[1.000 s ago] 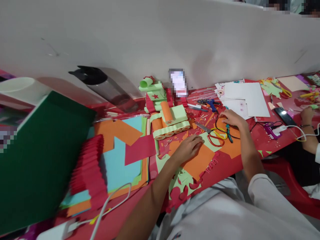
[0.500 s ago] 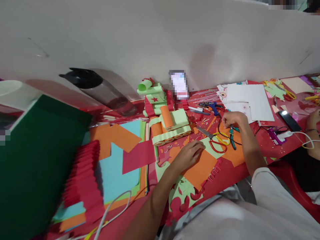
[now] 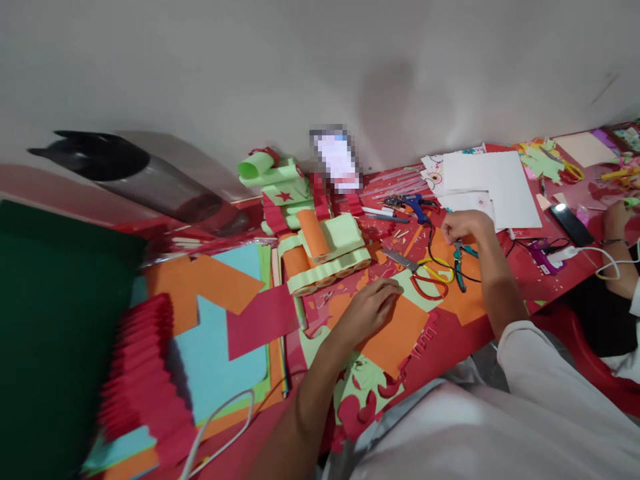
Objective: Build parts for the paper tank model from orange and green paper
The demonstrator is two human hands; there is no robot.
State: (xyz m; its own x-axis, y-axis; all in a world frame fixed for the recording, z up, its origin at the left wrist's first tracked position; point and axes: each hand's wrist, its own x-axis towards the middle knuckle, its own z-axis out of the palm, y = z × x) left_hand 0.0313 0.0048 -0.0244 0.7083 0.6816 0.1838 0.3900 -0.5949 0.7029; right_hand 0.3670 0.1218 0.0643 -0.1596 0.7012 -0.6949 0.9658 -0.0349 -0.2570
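My left hand (image 3: 373, 308) lies palm down across a sheet of orange paper (image 3: 395, 343), its fingers loosely bent and nothing visible in them. Curled closed, my right hand (image 3: 466, 227) is over another orange sheet (image 3: 473, 297); whatever its fingers may hold is hidden. Teal-handled pliers (image 3: 459, 267) lie just below that hand. Between my hands, scissors (image 3: 423, 275) with red and yellow handles rest partly on light green paper (image 3: 417, 293). A paper tank model (image 3: 327, 250) in green and orange stands beyond my left hand, with a second green and red model (image 3: 285, 190) behind it.
A blue glue gun (image 3: 414, 205) lies near pens. At left are a tilted bottle (image 3: 185, 190), a dark green board (image 3: 60, 333), coloured sheets (image 3: 220, 360) and pleated red paper (image 3: 145, 373). A phone (image 3: 337, 160) leans on the wall. Another person's arm (image 3: 620, 247) is at right.
The camera view has shifted, so the bottle, models and phone appear further left. Both hands stay in nearly the same places on the table.
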